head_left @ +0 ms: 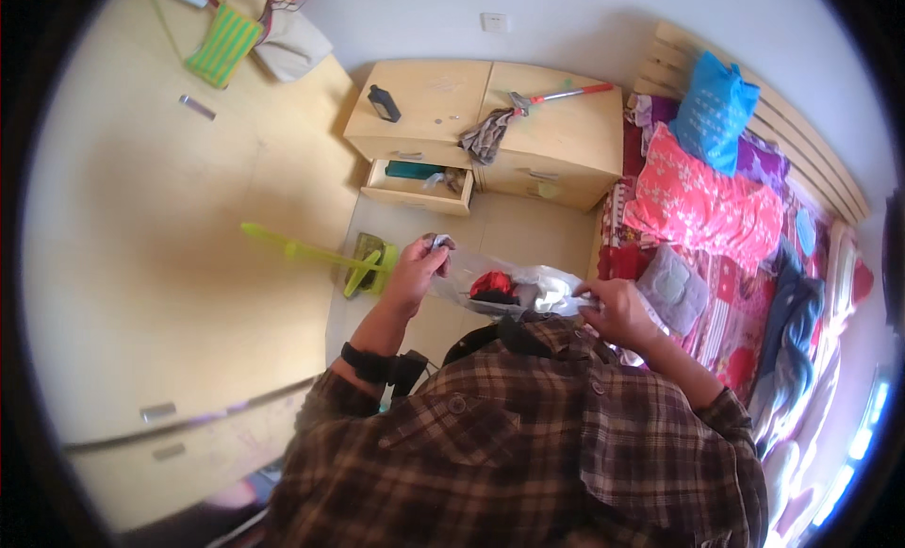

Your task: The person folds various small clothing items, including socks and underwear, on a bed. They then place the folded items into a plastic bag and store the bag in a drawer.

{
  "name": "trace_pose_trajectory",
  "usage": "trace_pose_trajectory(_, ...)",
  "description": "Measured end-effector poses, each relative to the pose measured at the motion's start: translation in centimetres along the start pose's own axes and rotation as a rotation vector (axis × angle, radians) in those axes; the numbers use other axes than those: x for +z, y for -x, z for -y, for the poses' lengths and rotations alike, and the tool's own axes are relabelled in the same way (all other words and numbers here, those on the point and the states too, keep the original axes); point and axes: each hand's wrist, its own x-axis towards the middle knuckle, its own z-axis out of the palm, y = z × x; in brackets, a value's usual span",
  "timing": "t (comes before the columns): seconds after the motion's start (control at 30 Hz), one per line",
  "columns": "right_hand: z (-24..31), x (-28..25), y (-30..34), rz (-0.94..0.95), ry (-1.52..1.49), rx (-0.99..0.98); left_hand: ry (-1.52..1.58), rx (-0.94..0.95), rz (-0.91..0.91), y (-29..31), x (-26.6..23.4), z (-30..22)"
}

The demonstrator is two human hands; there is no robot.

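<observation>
A clear plastic bag [452, 287] is stretched between my two hands in front of my chest. Inside it show a bundle of red and black stuff [492, 287] and a whitish crumpled thing [553, 289], whose kinds I cannot make out. My left hand [415, 275] is closed on the bag's left end, and a small greyish crumpled bit sticks up by its fingertips. With fingers pinched, my right hand [622, 314] grips the other end near the bed.
Ahead stands a low wooden cabinet [424, 86] with a pulled-out drawer [415, 201], a dark bottle [384, 103], a brown cloth [486, 137] and a red-handled tool [570, 94]. A green dustpan [377, 265] is left of me. Right lies a bed with a pink pillow [698, 204] and blue bag [716, 114].
</observation>
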Motion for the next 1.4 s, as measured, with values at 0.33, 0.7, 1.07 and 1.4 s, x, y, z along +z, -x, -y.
trace_pose_trajectory(0.33,-0.4,1.2,-5.8,0.365,-0.405,-0.292,-0.065,0.177,0.204,1.7,13.0,-1.5)
trace_pose_trajectory(0.7,6.3,0.2,-6.1,0.554,-0.549,0.117,-0.628,0.651,-0.207,3.5,10.0,4.3)
trace_pose_trajectory(1.07,11.5,0.5,-9.8,0.588,-0.544,-0.097,0.102,0.369,-0.511,7.2,3.2,7.7)
trace_pose_trajectory(1.4,7.9,2.4,-13.5,0.456,-0.306,0.147,0.463,0.586,-0.172,11.0,0.8,6.0)
